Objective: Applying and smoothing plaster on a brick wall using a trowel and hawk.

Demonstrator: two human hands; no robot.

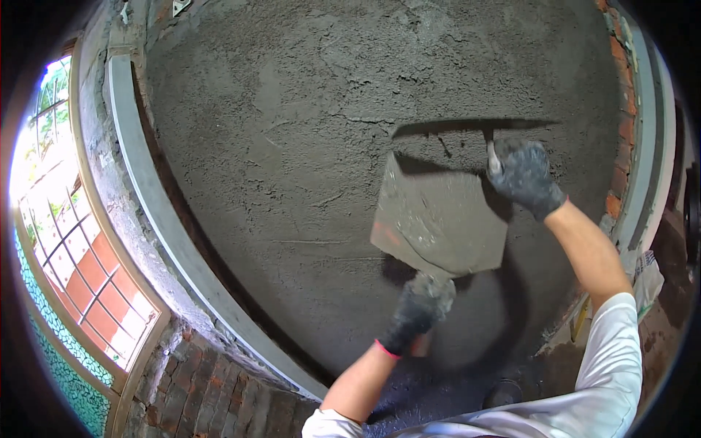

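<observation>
In front of me rises a wall coated in wet grey mortar [307, 175], rough higher up and smoother lower down. My left hand [423, 303], in a dark glove with a pink cuff, is closed round the handle of a broad flat trowel [442, 212]. Its wide grey blade points up and carries a wet smear near the lower middle. Up to the right, my right hand [527, 179], in a mortar-stained dark glove, grips a plastering trowel [475, 128]. That long thin blade shows nearly edge-on near the wall; I cannot tell whether it touches.
A straight grey batten [146, 168] borders the mortar on the left, appearing curved. Beyond it is a barred window [77, 248], with brickwork [193, 383] below. Exposed bricks [624, 128] and another grey strip [642, 139] edge the right side. A pale bag [646, 285] lies lower right.
</observation>
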